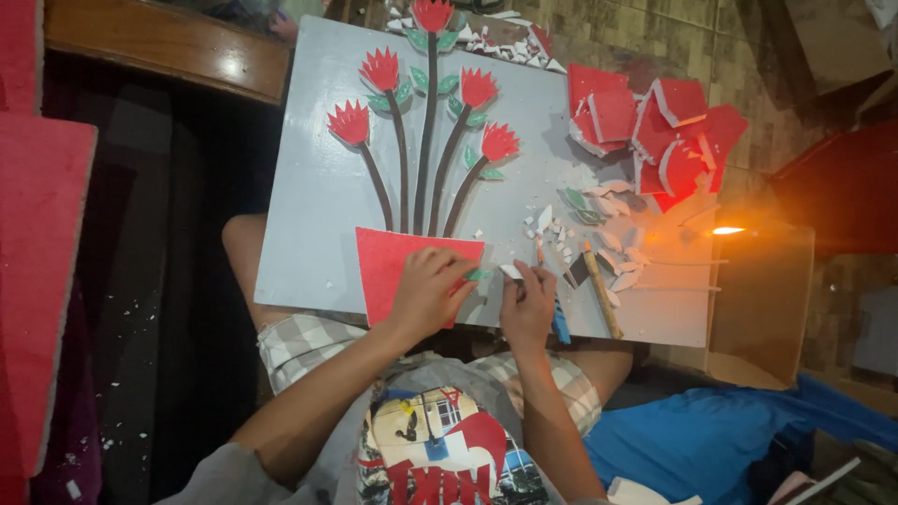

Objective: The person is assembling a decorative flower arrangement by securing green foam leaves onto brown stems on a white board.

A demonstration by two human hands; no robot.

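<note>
Pressing down with my left hand (427,292), fingers spread flat, I pin the red foam pot (398,271) at the lower edge of the grey board (309,196), which lies across my lap. A small green leaf (479,275) sits at my left fingertips, just beside the pot's right edge. My right hand (528,304) is curled, pinching a small white scrap (510,271). Above the pot rise dark stems topped with red flowers (380,69). To the right lie white offcuts (608,257), a wooden-handled tool (601,290) and a heap of red foam pieces (655,126); a candle flame (728,230) glows beyond them
</note>
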